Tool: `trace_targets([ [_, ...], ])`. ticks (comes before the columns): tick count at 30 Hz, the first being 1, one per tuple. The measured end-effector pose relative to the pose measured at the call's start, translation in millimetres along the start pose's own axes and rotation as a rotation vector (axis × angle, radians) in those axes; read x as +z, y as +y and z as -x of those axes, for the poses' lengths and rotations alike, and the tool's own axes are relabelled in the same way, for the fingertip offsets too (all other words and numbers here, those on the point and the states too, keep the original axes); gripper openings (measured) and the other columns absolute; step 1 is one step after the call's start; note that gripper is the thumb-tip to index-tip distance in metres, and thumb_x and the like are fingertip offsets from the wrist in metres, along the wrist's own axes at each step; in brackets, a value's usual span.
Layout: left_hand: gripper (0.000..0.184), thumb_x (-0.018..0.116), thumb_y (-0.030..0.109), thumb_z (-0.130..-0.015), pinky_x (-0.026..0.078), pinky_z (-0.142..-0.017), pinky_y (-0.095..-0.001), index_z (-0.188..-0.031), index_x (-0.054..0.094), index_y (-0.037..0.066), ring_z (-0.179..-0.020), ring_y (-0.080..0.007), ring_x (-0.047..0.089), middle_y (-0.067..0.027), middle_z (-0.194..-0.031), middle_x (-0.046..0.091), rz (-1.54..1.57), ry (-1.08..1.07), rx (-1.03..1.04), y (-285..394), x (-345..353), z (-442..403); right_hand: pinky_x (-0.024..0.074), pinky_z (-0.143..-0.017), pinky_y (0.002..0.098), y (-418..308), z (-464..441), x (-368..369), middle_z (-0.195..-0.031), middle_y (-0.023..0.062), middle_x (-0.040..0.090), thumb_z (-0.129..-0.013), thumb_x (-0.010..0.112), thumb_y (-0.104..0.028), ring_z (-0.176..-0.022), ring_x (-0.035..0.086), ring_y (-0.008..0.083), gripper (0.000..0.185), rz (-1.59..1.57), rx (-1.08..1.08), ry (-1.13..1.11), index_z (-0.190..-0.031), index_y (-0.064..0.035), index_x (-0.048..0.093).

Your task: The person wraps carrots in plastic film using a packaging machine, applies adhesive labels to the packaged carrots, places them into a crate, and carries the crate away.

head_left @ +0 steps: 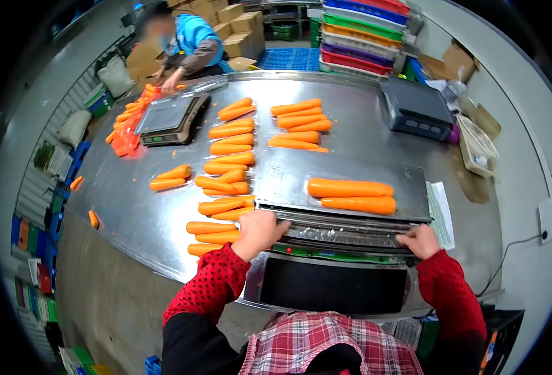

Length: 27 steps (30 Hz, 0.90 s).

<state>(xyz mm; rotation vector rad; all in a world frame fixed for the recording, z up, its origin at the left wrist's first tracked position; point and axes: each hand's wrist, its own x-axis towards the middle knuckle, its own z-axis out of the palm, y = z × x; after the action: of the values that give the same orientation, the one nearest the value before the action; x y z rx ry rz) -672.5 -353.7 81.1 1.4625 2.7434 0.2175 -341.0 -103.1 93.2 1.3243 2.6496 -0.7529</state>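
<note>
My left hand [260,232] is at the left end of a wrapping machine's film roller section [345,232], its fingers curled at the clear film edge. At the right end of the same section, my right hand [421,242] pinches the film's edge. Two carrots [351,188] lie side by side on the machine's flat metal plate [282,175], just beyond the rollers. Nearest me is the machine's black flat pad [333,285]. Left of the plate, wrapped carrot packs [229,169] form a column, with more packs [300,122] behind the plate.
Across the metal table [126,212], a co-worker [191,44] in a blue vest reaches toward carrots in a red net bag [126,137] beside a scale [166,122]. A dark scale [416,109] stands back right; stacked crates [363,31] are behind. A paper [441,215] lies right of the plate.
</note>
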Motion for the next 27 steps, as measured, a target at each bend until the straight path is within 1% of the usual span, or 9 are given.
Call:
trace_targets([
  [3,0.039,0.064,0.038,-0.079,0.051,-0.061,-0.0444,-0.069,0.070,0.001,-0.064,-0.0382,0.064,-0.0208,-0.062,0.063,0.326,-0.213,-0.107,-7.2,0.6,-9.5,0.0490,-0.061,0.0358,7.3,-13.6,14.9,-0.065,0.0173,0.065,-0.079,0.070,-0.026,-0.060,0.064,0.0245,0.026,-0.210,-0.098,-0.006,-0.078,-0.0001,0.073],
  [5,0.033,0.064,0.029,-0.081,0.050,-0.059,-0.0427,-0.069,0.067,-0.002,-0.059,-0.0355,0.063,-0.0212,-0.060,0.060,0.416,-0.034,-0.096,-10.0,9.0,3.1,0.0405,-0.050,0.0267,-3.3,8.1,-3.7,-0.062,0.0042,0.058,-0.089,0.062,-0.018,-0.052,0.052,0.0107,0.022,-0.704,0.122,-0.247,-0.080,0.0021,0.061],
  [8,0.029,0.062,0.019,-0.083,0.046,-0.054,-0.0375,-0.068,0.062,-0.006,-0.051,-0.0278,0.059,-0.0191,-0.055,0.057,0.745,-0.126,-0.188,-27.7,10.7,31.1,0.0367,-0.044,0.0261,11.7,46.8,-9.3,-0.059,0.0024,0.055,-0.093,0.057,-0.019,-0.047,0.047,0.0102,0.026,-0.974,0.232,-0.267,-0.077,0.0003,0.058],
  [11,0.032,0.065,0.021,-0.083,0.046,-0.051,-0.0406,-0.064,0.061,-0.004,-0.050,-0.0336,0.059,-0.0209,-0.056,0.057,0.530,0.017,-0.167,-27.3,8.1,28.1,0.0398,-0.045,0.0283,17.3,31.0,-2.1,-0.055,0.0037,0.054,-0.093,0.058,-0.019,-0.049,0.051,0.0107,0.028,-0.633,0.065,0.049,-0.076,0.0031,0.059],
  [13,0.039,0.067,0.029,-0.082,0.046,-0.049,-0.0429,-0.059,0.061,-0.001,-0.050,-0.0364,0.059,-0.0203,-0.054,0.057,0.174,0.168,-0.031,-3.8,-9.1,14.3,0.0469,-0.055,0.0389,13.3,4.4,-0.4,-0.063,0.0172,0.062,-0.090,0.060,-0.028,-0.058,0.062,0.0315,0.031,-0.167,-0.033,0.135,-0.083,0.0017,0.066],
  [15,0.042,0.067,0.033,-0.082,0.047,-0.049,-0.0437,-0.057,0.061,0.000,-0.049,-0.0360,0.059,-0.0196,-0.053,0.057,0.060,0.131,0.043,3.3,-2.8,5.1,0.0492,-0.063,0.0437,-6.8,-9.4,0.0,-0.070,0.0196,0.064,-0.088,0.060,-0.031,-0.067,0.063,0.0384,0.031,0.024,0.041,0.002,-0.084,-0.0015,0.068],
  [21,0.036,0.062,0.026,-0.078,0.047,-0.049,-0.0455,-0.054,0.061,-0.001,-0.048,-0.0364,0.059,-0.0201,-0.052,0.057,-0.061,0.136,0.065,1.6,0.9,-21.9,0.0502,-0.070,0.0413,-16.2,-55.7,9.0,-0.081,0.0224,0.066,-0.088,0.057,-0.020,-0.077,0.065,0.0371,0.025,-0.215,-0.134,0.420,-0.097,0.0015,0.067],
  [22,0.036,0.062,0.025,-0.077,0.046,-0.050,-0.0453,-0.053,0.060,-0.002,-0.048,-0.0367,0.058,-0.0200,-0.053,0.057,-0.064,0.118,0.058,1.1,2.8,-22.9,0.0491,-0.078,0.0462,-24.0,-60.5,4.3,-0.089,0.0219,0.067,-0.087,0.054,-0.018,-0.088,0.063,0.0399,0.023,-0.187,-0.122,0.299,-0.093,-0.0010,0.069],
  [27,0.037,0.058,0.029,-0.078,0.050,-0.053,-0.0469,-0.056,0.064,-0.001,-0.052,-0.0372,0.061,-0.0215,-0.056,0.060,-0.095,0.028,0.001,-8.1,-3.4,-7.9,0.0492,-0.080,0.0460,-32.1,-73.4,21.2,-0.089,0.0209,0.067,-0.087,0.053,-0.015,-0.087,0.064,0.0395,0.024,-0.207,-0.185,0.297,-0.097,-0.0007,0.068],
])
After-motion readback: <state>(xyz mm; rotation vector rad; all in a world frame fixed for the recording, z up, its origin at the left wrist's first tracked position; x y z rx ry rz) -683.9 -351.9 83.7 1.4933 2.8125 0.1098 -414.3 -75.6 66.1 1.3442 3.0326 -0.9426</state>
